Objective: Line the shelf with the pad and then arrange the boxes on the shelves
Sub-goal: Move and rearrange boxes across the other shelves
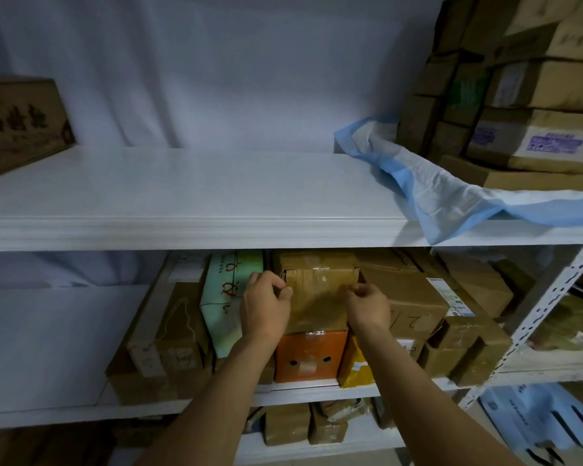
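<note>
White storeroom shelving (189,230) | left hand (266,306) and right hand (367,306) grip opposite sides of tape-wrapped brown cardboard box (318,297) on middle tier, atop orange carton (310,354) | looks rigid, tape-slick: hold by corners.

Backdrop: you face a white cloth (216,79) hanging in soft folds across the upper half of the frame.
Lower right corner: you see pale blue and white printed packs (535,422), their dark lettering too blurred to read.
</note>
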Motion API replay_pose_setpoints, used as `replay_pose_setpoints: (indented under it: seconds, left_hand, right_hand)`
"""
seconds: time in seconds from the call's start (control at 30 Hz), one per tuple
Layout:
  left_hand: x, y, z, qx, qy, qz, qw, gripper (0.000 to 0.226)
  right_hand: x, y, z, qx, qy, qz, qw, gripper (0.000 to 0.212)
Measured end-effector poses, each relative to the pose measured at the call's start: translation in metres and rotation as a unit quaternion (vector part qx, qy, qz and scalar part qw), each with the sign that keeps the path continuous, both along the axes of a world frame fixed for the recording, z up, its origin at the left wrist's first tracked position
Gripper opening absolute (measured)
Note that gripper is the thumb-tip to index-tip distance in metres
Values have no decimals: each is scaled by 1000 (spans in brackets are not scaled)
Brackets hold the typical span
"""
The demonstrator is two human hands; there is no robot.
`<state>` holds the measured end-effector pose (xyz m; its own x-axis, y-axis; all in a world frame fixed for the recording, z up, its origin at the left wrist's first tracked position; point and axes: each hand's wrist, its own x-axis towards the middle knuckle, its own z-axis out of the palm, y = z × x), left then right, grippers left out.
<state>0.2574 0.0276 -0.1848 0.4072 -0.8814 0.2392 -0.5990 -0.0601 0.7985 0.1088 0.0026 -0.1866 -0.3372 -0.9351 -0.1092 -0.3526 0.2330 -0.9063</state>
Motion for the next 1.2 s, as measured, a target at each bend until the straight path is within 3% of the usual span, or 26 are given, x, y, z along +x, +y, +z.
replay_pose_setpoints:
  seconds: [0.03, 0.1, 0.3, 0.5, 0.63, 0.8, 1.0, 1.13, 1.2]
  left_hand:
    - [2, 6, 3, -2, -5, 3, 1000, 6]
    - [8, 22, 6, -5, 4, 5, 1000, 15]
    - [44, 71, 21, -31, 21, 37, 999, 26]
    - [111, 113, 43, -71, 47, 76, 993, 32]
    - [179, 141, 70, -129, 10, 127, 983, 40]
    - [287, 161, 103, -157, 24, 177, 971, 35]
    - [420, 186, 145, -133, 7, 226, 965, 20]
    - [502, 184, 167, -108, 18, 242, 964, 37]
    - [534, 177, 175, -89, 28, 252, 963, 42]
  right_hand:
    - [3, 6, 3, -3, -7, 12, 1000, 21]
    - [14, 22, 8, -3, -29, 43, 999, 21]
    - [63, 66, 36, -27, -83, 97, 992, 46]
    - [123, 98, 85, -59, -153, 183, 969, 32]
    - [183, 113, 117, -100, -166, 243, 951, 17]
    - [271, 128, 151, -135, -162, 308, 928, 19]
    - [388, 125, 175, -140, -176, 320, 920, 19]
    - [454, 117, 189, -131, -163, 321, 924, 33]
    - [477, 114, 195, -121, -149, 327, 925, 30]
